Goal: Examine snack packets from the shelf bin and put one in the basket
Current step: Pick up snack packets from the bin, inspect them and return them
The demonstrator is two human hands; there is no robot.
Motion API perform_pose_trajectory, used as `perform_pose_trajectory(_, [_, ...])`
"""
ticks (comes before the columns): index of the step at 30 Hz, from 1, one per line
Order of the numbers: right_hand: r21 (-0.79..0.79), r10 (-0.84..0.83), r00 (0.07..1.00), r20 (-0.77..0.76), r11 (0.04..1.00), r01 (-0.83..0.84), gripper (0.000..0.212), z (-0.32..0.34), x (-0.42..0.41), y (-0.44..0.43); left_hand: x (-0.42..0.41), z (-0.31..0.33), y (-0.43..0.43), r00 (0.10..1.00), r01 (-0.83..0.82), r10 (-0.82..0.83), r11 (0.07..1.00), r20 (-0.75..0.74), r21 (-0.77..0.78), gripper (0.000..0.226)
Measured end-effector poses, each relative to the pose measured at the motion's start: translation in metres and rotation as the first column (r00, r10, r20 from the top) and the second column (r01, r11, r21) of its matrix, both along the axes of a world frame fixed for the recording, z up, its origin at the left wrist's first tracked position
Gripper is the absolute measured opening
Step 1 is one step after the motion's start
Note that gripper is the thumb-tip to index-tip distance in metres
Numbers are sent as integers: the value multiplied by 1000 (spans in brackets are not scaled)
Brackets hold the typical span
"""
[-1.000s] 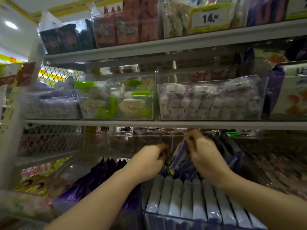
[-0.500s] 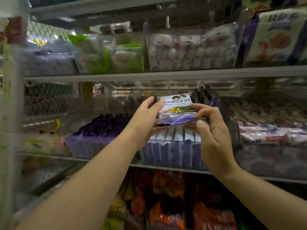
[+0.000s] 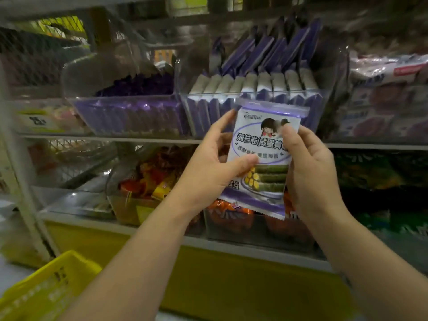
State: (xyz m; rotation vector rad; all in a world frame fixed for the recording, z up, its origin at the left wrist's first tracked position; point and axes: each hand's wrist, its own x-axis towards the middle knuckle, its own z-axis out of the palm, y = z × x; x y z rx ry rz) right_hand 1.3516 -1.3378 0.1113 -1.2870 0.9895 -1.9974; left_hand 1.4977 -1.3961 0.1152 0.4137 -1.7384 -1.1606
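A white and purple snack packet (image 3: 264, 144) with a cartoon figure and green rolls printed on it is held upright, front face toward me. My left hand (image 3: 215, 167) grips its left edge, thumb across the front. My right hand (image 3: 310, 172) grips its right edge, thumb near the top. Behind and above the packet stands the clear shelf bin (image 3: 254, 98), filled with several more purple and white packets on edge. The yellow basket (image 3: 44, 290) sits at the lower left, below my left forearm.
A second clear bin (image 3: 125, 112) of purple packets stands left of the first. Pink and white packs (image 3: 389, 93) fill the right of that shelf. Orange and red bags (image 3: 150, 181) lie on the shelf below, with dark green bags (image 3: 375, 177) to their right. A yellow base panel (image 3: 231, 274) runs underneath.
Both hands lifted one packet out of the bin, brought it down in front of the shelf and turned it upright facing me. My view tilted downward, bringing the yellow basket into sight.
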Motion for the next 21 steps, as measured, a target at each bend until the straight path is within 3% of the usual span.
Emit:
perform_pose_trajectory(7, [149, 86, 970, 226, 981, -121, 33, -43, -1, -9, -8, -48, -2, 995, 85, -90, 989, 39, 121, 67])
perform_pose_trajectory(13, [229, -50, 963, 264, 973, -12, 23, -50, -8, -16, 7, -54, -12, 984, 130, -152, 969, 89, 208, 56])
perform_pose_trajectory(21, [263, -179, 916, 359, 961, 85, 22, -43, -11, -12, 27, -58, -7, 925, 126, -162, 984, 344, 125, 46])
